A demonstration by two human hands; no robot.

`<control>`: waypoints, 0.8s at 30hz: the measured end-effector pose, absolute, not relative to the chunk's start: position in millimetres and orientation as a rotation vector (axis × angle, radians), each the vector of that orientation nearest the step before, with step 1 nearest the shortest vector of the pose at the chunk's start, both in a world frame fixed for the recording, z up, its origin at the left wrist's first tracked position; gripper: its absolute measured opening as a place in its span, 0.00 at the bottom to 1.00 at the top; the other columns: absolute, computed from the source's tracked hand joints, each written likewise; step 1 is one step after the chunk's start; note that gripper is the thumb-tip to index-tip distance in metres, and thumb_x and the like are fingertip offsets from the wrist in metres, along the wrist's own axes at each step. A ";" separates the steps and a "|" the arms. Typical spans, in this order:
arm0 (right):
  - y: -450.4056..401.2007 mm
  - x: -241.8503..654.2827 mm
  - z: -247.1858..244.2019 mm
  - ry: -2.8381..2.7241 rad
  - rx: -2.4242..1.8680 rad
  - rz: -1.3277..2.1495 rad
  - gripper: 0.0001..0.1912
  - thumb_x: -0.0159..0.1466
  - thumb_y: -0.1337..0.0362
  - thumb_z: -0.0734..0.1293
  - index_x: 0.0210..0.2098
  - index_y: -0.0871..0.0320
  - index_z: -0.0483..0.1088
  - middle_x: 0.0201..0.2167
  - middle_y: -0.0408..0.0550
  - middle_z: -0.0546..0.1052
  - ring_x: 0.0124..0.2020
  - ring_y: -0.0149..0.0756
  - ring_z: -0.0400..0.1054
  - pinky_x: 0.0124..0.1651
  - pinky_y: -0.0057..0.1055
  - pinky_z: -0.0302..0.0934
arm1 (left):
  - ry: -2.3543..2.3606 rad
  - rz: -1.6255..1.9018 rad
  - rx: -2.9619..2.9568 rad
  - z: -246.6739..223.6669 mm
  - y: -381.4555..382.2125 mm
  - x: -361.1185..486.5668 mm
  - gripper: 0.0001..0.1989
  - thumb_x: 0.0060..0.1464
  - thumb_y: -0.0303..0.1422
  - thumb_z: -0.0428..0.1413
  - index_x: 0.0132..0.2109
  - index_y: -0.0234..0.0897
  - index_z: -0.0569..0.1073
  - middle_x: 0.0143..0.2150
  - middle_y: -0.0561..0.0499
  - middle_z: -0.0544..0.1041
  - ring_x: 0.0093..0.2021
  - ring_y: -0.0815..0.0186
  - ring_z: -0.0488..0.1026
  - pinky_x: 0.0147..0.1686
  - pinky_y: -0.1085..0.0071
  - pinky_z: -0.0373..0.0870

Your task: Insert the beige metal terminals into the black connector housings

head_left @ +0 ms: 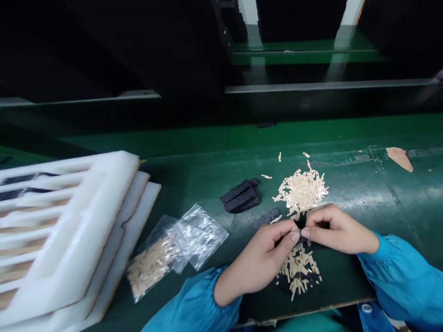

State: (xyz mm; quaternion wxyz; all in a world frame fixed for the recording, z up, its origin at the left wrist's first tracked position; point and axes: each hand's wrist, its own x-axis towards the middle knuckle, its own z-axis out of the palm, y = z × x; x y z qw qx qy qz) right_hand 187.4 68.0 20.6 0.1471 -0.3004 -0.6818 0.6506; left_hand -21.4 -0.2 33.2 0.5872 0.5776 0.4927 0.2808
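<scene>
My left hand (258,263) and my right hand (337,229) meet over the green bench, their fingertips pinching a small dark strip (300,238) that is mostly hidden by my fingers. A heap of cream paper slivers (301,191) lies just beyond my hands. Below them is a second heap of cream slivers mixed with dark pieces (297,272). A single black strip (266,218) lies close to my left fingers, and a small stack of black strips (240,196) sits farther left.
White foam trays (69,230) are stacked at the left, holding dark strips in slots. Two plastic bags (197,235) lie beside them, one holding cream pieces (150,265). A torn tan paper scrap (399,158) lies on the far right of the green bench (346,184).
</scene>
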 end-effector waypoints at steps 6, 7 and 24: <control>90.4 203.8 17.4 -1.848 -1.275 1.389 0.22 0.72 0.48 0.65 0.33 0.59 0.77 0.25 0.44 0.72 0.26 0.34 0.62 0.29 0.31 0.54 | 1.720 0.868 1.605 28.4 -0.7 -27.4 0.20 0.68 0.38 0.53 0.64 0.40 0.66 0.48 0.46 0.77 0.34 0.64 0.73 0.30 0.69 0.65; 93.2 206.6 16.1 -1.876 -1.351 1.303 0.22 0.72 0.48 0.65 0.35 0.59 0.78 0.26 0.45 0.74 0.26 0.35 0.63 0.29 0.31 0.54 | 1.744 0.877 1.628 28.1 -0.6 -29.4 0.19 0.69 0.38 0.53 0.63 0.40 0.68 0.47 0.46 0.77 0.34 0.64 0.73 0.31 0.69 0.65; 72.1 196.1 16.4 -2.753 -0.876 1.197 0.10 0.56 0.77 0.70 0.30 0.55 0.73 0.25 0.39 0.74 0.25 0.32 0.63 0.28 0.32 0.46 | 1.198 0.399 2.001 11.0 -4.8 -29.4 0.16 0.52 0.41 0.70 0.30 0.38 0.74 0.24 0.55 0.71 0.22 0.68 0.62 0.24 0.70 0.44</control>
